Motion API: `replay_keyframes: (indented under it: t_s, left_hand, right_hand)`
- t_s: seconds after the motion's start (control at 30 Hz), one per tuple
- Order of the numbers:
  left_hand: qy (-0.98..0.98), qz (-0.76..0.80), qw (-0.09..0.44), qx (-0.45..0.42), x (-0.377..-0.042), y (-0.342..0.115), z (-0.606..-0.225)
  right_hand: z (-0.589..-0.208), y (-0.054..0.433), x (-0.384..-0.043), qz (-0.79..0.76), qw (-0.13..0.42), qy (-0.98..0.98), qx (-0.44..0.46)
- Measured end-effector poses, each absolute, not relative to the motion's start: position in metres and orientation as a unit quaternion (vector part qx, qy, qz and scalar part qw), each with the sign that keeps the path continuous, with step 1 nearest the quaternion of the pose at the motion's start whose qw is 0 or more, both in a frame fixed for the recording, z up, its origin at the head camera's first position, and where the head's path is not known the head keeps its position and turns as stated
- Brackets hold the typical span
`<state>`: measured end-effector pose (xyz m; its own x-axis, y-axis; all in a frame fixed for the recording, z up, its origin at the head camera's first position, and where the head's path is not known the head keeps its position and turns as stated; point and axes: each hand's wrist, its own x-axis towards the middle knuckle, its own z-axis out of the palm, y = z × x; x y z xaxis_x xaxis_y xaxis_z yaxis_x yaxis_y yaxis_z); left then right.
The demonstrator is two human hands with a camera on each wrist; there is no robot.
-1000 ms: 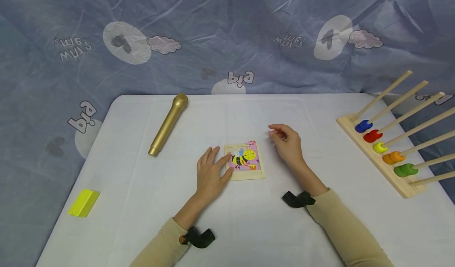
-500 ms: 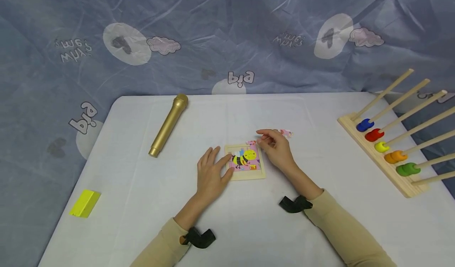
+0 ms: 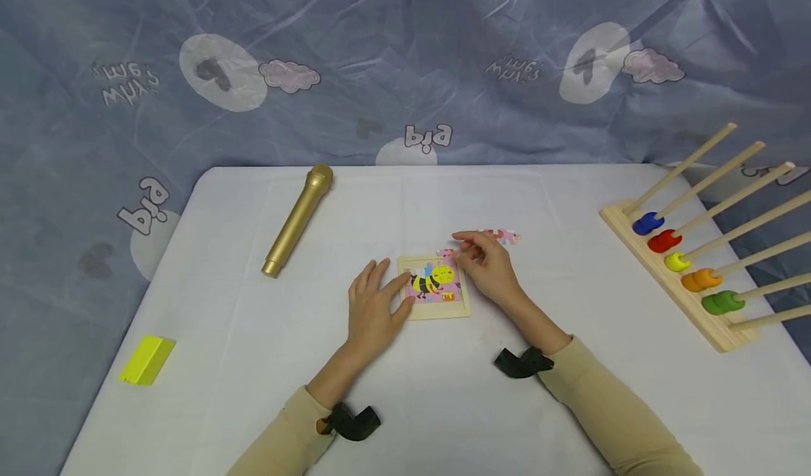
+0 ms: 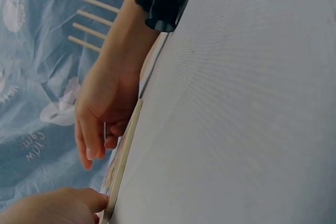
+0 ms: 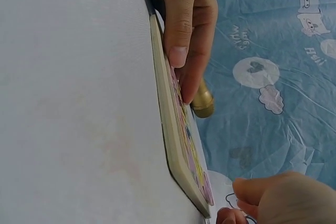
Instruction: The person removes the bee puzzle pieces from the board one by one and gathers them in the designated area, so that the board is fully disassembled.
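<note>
Rests spread left hand on bee puzzle, mid-picture; curls right hand by its upper-right corner, cannot tell whether gripping.

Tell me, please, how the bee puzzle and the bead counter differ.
The bee puzzle lies flat, while the bead counter has rods rising from it. The puzzle shows a printed bee; the counter carries coloured beads. The left hand touches the puzzle; neither hand touches the counter. Both include pale wood.

room: between right hand and rack | obstacle: 7 pegs
</note>
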<state>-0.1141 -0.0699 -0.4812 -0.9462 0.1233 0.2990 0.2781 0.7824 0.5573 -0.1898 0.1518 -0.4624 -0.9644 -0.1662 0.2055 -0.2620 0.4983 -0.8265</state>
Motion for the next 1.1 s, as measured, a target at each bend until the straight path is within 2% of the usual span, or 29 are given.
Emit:
replay_keyframes:
  t_s: [0.6, 1.1]
  left_hand:
    - [-0.939, -0.298, 0.122, -0.119, -0.1191, -0.0701, -0.4778]
    - [-0.94, -0.306, 0.112, -0.106, -0.1153, -0.0723, -0.482]
  right_hand:
    - [-0.4621, 0.1525, -0.1902, 0.428, 0.068, -0.887, 0.161]
    - [-0.461, 0.1461, -0.189, 0.38, 0.052, -0.91, 0.157]
